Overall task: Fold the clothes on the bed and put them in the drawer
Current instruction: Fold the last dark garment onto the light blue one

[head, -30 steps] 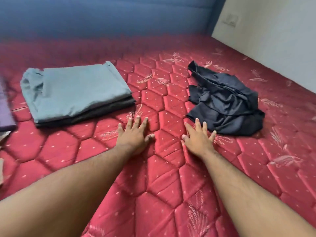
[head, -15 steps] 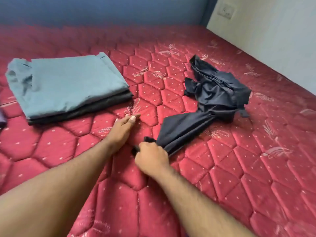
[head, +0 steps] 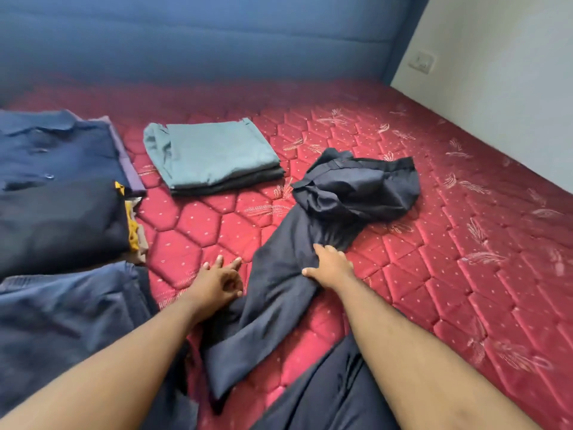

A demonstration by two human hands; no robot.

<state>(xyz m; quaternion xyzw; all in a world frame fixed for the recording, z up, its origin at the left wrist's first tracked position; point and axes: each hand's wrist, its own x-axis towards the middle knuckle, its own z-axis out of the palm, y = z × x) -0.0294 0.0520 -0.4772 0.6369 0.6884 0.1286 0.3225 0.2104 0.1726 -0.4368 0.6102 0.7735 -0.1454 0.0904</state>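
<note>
the dark navy trousers (head: 313,243) are gripped by the right hand (head: 330,268) about midway along their length, the fingers curled down over a bunched ridge of cloth and the thumb spread to the left of it. beyond the grip, away from the person, the waistband end is heaped in a crumpled mound on the red quilted mattress (head: 434,274). nearer than the grip, one leg is stretched back toward the person and to the left, its hem lying flat between the two forearms.

the left hand (head: 218,282) is set on the mattress just left of the grip, beside the leg's edge; its two longest fingers are stretched forward on the quilting while the others are loosely bent, and nothing is held in it. whether its thumb touches the trouser cloth cannot be told.

farther out from the grip and to its left, a folded teal garment (head: 214,150) is laid on top of a darker folded piece. well to the left of the grip, a stack of folded clothes topped by a navy buttoned shirt (head: 59,193) is seen, with yellow and lilac edges showing along its side. nearer than that stack, on the left, a loose blue garment (head: 68,321) is spread under the left forearm. behind everything a blue padded headboard (head: 217,38) is seen, and a white wall with a switch plate (head: 421,63) far to the right.
</note>
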